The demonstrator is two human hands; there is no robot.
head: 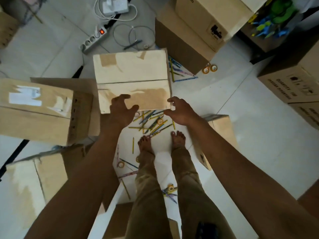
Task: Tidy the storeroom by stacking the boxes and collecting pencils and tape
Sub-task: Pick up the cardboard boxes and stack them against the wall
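A pale cardboard box [132, 78] with brown tape patches stands on the floor straight ahead of me. My left hand [123, 111] hovers at its near edge with fingers spread and loosely curled, holding nothing. My right hand [179, 110] is at the box's near right corner, thumb and fingers parted, also holding nothing. Several pencils [150, 122] lie scattered on the white floor just below my hands, with a tape roll [160, 121] among them. Two more tape rolls [209, 69] sit to the right of the box.
Cardboard boxes surround me: one at left [39, 109], a large one at the back right [191, 30], a printed one at right [293, 83]. A power strip [94, 38] and cables lie behind. More pencils [179, 71] and tape rolls [121, 164] lie around my bare feet [162, 144].
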